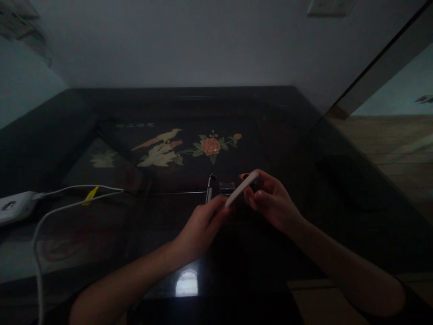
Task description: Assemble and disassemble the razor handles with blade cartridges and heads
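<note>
Forearms (128,279) reach in from both lower corners over a dark, glossy table (162,311), where a bright reflection (186,283) shows between them. At the left, a white cable (38,253) runs up from the bottom edge and bends toward a yellow tag (90,195) and a white box (16,207). Near the middle, the left hand (198,228) pinches the lower end of a tilted white bar (241,188) between thumb and fingers. The right hand (272,198) has its fingers bent close together at the bar's upper end; I cannot tell how firmly they grip it. A small orange tip (242,176) pokes out beside the bar. Just past the left hand lie a pen (209,192) and a small clear case (227,185). Farther off, the tabletop shows a bird (165,136) and a flower (211,146), with a pale wall (189,45) behind.
</note>
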The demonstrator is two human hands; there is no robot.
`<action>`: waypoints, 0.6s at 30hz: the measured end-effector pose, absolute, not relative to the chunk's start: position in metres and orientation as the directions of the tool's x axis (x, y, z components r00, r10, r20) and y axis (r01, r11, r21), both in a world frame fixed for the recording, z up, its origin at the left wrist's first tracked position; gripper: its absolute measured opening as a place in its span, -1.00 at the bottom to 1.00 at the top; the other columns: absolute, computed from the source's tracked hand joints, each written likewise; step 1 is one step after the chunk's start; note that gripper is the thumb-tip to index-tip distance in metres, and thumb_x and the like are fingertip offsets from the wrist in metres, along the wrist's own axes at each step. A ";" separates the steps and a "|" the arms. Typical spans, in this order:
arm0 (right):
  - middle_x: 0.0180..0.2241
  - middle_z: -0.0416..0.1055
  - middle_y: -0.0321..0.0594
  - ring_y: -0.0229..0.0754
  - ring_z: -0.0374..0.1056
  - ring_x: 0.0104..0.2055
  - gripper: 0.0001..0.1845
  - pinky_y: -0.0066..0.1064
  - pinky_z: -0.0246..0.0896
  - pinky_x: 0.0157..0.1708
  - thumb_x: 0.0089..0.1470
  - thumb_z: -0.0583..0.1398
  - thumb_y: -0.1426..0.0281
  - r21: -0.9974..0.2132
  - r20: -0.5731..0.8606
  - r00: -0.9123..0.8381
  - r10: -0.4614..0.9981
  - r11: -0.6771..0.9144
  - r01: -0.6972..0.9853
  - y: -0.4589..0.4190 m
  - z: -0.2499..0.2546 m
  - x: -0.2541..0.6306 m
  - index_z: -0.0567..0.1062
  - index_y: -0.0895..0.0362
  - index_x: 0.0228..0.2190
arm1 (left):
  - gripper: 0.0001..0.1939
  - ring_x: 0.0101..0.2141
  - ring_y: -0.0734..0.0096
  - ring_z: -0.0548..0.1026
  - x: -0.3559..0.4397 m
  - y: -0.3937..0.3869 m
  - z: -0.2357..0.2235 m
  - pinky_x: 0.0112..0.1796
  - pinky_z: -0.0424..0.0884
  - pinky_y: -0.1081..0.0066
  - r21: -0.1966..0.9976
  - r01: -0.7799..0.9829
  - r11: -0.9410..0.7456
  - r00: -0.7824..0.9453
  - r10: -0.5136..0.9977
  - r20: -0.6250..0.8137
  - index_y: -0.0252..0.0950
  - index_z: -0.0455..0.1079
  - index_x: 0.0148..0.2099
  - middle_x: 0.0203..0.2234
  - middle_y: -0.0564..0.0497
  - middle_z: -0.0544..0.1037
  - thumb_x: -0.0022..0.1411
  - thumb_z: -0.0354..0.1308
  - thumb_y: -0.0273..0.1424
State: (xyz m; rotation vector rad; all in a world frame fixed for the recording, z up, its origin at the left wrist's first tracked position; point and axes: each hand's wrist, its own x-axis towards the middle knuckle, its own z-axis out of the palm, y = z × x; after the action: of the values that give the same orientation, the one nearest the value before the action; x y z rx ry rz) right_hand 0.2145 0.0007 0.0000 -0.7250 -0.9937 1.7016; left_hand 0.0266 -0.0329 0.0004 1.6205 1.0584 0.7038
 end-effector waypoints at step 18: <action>-0.54 0.32 -0.42 -0.43 0.15 -0.61 -0.63 -0.58 0.05 -0.66 -0.20 0.43 0.34 -0.883 -0.028 -0.318 0.948 -0.172 -0.436 0.001 0.000 0.214 0.49 0.12 -0.30 | -0.76 -0.58 0.59 0.16 0.026 -0.031 -0.001 -0.54 0.13 0.56 0.964 0.260 -0.063 0.436 0.898 -0.059 -0.32 0.31 -0.21 -0.56 0.17 0.23 0.35 -0.11 -0.30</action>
State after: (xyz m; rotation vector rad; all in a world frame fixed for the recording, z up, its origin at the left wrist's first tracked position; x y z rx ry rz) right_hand 0.2139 0.0014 -0.0003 -0.7541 -0.9977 1.6961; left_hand 0.0263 -0.0310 -0.0006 1.5852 1.0434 0.7231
